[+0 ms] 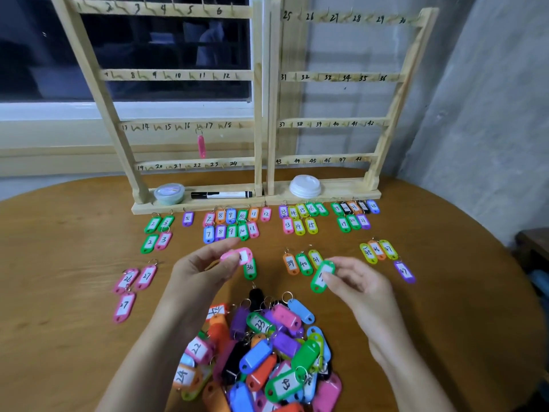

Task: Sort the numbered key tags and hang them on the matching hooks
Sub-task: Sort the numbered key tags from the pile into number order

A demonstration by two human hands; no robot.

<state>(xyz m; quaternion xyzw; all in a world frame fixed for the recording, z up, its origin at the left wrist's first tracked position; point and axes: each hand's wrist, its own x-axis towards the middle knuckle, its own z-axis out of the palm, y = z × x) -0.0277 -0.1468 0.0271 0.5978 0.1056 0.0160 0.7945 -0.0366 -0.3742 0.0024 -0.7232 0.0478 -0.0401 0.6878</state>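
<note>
My left hand [205, 267] pinches a pink key tag [237, 256] above the table; its number is blurred. My right hand [353, 281] pinches a green key tag [322, 276] near the row of tags 39, 40, 41 [303, 263]. A heap of mixed coloured tags [264, 352] lies close to me between my forearms. Sorted tags lie in rows in front of the racks [231, 224]. Two wooden hook racks stand at the back, the left one [178, 75] numbered 1 to 24, the right one [341, 77] numbered 25 to 48. One pink tag [201, 145] hangs near hook 16.
The round wooden table [59, 263] holds pink tags 26 and 27 [133, 278] at left and tags 45 to 47 [378, 249] at right. On the rack bases sit a small lidded tub [169, 193], a black marker [221, 194] and white lids [305, 185]. A concrete wall rises at right.
</note>
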